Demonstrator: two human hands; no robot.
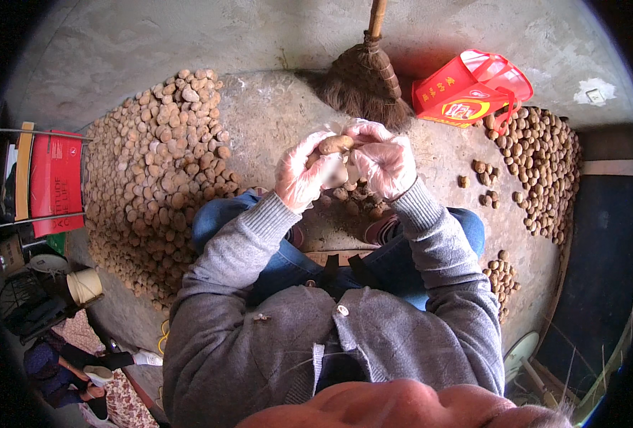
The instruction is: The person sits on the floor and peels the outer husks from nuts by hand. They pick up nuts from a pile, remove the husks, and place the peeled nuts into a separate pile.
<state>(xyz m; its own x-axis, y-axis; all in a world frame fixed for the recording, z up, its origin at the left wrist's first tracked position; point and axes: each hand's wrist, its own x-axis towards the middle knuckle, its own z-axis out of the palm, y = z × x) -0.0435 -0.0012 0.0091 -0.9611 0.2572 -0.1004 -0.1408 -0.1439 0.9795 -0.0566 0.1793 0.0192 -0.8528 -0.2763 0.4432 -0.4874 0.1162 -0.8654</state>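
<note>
My left hand (303, 168), in a thin clear plastic glove, grips a brown, oval, potato-like tuber (336, 144). Another brown lump shows partly behind its fingers. My right hand (383, 158), gloved the same way, has curled fingers close to the tuber's right end; whether it holds something is hidden. A pale, thin piece (352, 170) shows between the two hands, and a blurred patch covers the area beside it. Below the hands, several brown lumps (356, 200) lie on the concrete floor (273, 123) between my shoes.
A large heap of pale-brown tubers (166, 144) spreads on the left. Darker brown lumps (541, 171) are heaped right, with small groups (501, 278) nearer. A broom (367, 80) and red bag (450, 91) stand by the wall. Another person (75, 369) sits at lower left.
</note>
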